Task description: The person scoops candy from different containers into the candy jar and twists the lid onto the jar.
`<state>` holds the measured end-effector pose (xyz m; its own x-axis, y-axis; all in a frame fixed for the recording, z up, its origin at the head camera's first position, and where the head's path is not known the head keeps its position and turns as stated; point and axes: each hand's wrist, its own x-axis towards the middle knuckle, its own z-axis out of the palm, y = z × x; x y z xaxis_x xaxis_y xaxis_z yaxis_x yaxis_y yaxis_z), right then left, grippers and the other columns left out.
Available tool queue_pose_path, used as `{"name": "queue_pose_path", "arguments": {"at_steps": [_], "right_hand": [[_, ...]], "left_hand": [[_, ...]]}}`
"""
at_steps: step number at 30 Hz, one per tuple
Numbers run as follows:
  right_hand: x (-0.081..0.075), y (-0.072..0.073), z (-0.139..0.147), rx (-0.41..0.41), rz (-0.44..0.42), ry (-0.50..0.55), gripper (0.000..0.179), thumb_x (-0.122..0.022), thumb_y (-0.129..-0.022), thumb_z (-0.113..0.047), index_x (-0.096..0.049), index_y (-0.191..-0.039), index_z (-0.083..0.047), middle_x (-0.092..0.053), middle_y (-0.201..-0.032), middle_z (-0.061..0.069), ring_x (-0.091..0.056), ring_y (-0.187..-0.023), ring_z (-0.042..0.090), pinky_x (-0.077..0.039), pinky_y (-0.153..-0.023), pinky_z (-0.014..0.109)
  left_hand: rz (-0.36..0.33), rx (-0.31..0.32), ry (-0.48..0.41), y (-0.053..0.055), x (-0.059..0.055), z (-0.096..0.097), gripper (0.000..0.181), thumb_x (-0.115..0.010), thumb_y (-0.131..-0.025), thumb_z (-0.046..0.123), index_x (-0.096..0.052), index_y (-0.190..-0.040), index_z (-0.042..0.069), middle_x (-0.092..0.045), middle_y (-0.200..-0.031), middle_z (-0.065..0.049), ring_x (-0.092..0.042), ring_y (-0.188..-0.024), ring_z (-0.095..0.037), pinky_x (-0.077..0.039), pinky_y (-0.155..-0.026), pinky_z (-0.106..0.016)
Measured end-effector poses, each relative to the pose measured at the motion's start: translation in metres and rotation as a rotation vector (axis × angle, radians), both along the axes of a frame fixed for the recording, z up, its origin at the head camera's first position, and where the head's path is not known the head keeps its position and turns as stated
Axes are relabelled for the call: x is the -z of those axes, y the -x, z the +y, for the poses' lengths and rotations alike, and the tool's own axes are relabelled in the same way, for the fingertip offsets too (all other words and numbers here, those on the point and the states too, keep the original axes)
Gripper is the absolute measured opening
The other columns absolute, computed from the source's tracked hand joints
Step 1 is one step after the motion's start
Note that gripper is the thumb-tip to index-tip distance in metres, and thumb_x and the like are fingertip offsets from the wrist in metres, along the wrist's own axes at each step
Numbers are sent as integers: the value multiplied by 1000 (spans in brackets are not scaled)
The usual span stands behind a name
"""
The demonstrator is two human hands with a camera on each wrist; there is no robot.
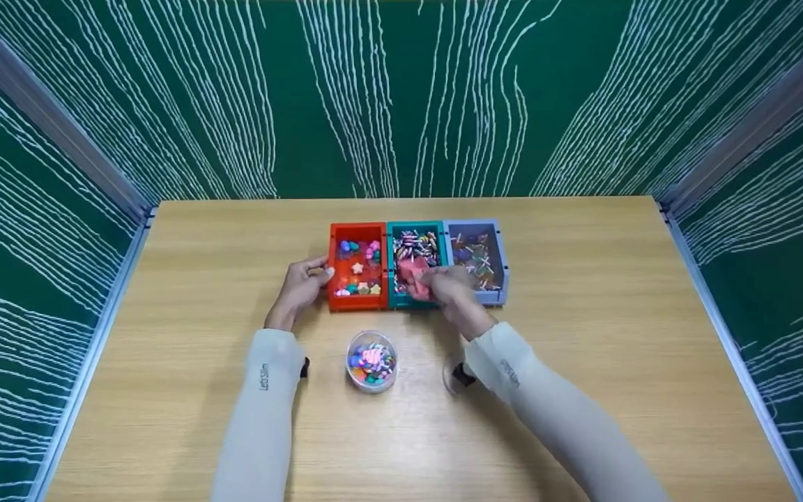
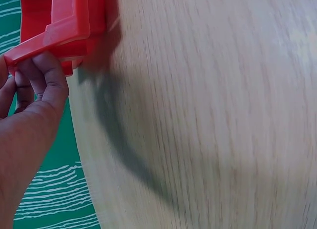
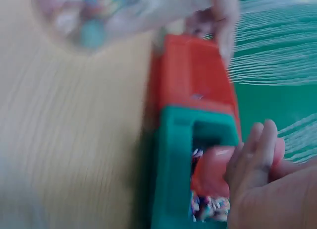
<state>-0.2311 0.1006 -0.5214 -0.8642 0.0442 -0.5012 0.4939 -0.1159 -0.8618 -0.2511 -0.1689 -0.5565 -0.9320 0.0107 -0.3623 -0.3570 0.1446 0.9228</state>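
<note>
Three joined bins stand in a row: a red bin (image 1: 360, 302), a teal green bin (image 1: 415, 226) and a pale lilac-blue bin (image 1: 504, 268). My left hand (image 1: 299, 286) grips the red bin's outer left wall; its curled fingers lie under the rim in the left wrist view. My right hand (image 1: 452, 284) holds a pink scoop (image 3: 215, 170) down in the teal bin, over striped candy-like pieces (image 1: 417, 244). Colourful small charms, some star-shaped, lie in the red bin. Small stick-like pieces (image 1: 483, 265) fill part of the lilac-blue bin.
In front of the bins stands a clear round tub (image 1: 371, 388) heaped with mixed colourful charms. A clear round piece (image 1: 453, 376) lies on the wooden table (image 1: 583, 293), partly hidden by the right wrist. Green walls with white lines surround the table.
</note>
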Motion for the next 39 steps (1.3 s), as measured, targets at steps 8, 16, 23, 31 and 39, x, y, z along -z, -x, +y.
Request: {"name": "queue_pose_path", "arguments": {"at_steps": [8,16,23,31,39], "right_hand": [[7,-12,-4,-223,409,-712,15,-62,-87,9,-76,-88,6,-75,-76,15,-61,-55,13,-53,-52,29],[2,-4,-1,-145,248,-387,26,-54,-87,17,-70,-107,18,-69,-73,15,-62,-52,10,-53,-49,20],[0,4,-6,-123,185,-363,32,-52,-91,14,-69,-117,19,-74,-81,24,-63,-46,9,-55,-48,21],[10,0,-5,-153,228,-440,32,-53,-93,12,-69,-119,16,-75,-94,28,-64,-51,8,-56,-49,21],[8,7,-3,-68,128,-251,30,-52,-94,14,-66,-120,18,-74,-90,28,-69,-54,14,-58,-52,24]], "left_hand": [[65,12,-12,-1,0,1,45,-54,-108,2,-50,-153,-3,-61,-142,-28,-66,-114,-30,-57,-89,-27],[65,23,-27,-2,1,0,47,-53,-109,2,-48,-155,-3,-56,-151,-26,-64,-123,-33,-55,-104,-39],[53,18,-22,-2,-1,0,46,-53,-109,3,-49,-155,-3,-59,-146,-27,-64,-123,-35,-54,-106,-43],[58,13,-2,-2,-1,0,46,-54,-109,4,-49,-154,-2,-59,-147,-24,-64,-120,-32,-55,-105,-41],[64,16,-8,-3,0,1,47,-56,-108,3,-50,-154,-3,-62,-141,-28,-65,-115,-31,-57,-94,-31]]}}
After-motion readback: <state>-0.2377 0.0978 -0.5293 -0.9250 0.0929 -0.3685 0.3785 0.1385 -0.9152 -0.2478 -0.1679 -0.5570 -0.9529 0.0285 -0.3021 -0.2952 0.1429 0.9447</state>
